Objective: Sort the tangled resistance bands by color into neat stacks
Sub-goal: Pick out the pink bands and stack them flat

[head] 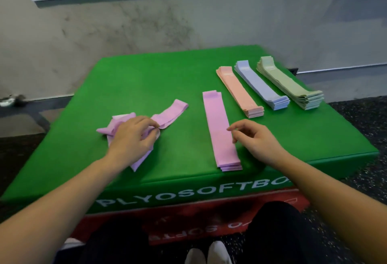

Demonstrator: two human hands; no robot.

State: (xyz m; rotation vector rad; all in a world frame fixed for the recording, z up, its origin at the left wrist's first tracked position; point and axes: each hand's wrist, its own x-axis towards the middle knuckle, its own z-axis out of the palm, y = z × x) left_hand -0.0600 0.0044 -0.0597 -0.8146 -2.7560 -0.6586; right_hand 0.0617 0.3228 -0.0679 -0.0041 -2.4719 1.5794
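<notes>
1. The left hand (134, 136) lies on a tangled heap of pink bands (134, 129) at the left middle of the green box (146, 83). Its fingertips pinch a fold of band near the heap's right side, and the hand covers most of the tangle, so the number of bands under it cannot be told.
2. One loose pink band (171, 112) runs up and to the right out of the heap; where it joins the others is hidden by the fingers.
3. The right hand (253, 138) sits just beside the right edge of a flat pink stack (219, 129), fingers loosely curled and a little apart. They grip nothing, and whether a fingertip touches the stack's edge cannot be told.
4. Three more stacks lie side by side at the far right of the box: a peach stack (238, 91), a blue stack (261, 85), and a green stack (291, 83).
5. White lettering on the box's front is cut off by the right forearm. A red box (209, 222) shows beneath, its print upside down and partly blocked by dark-clad knees.
</notes>
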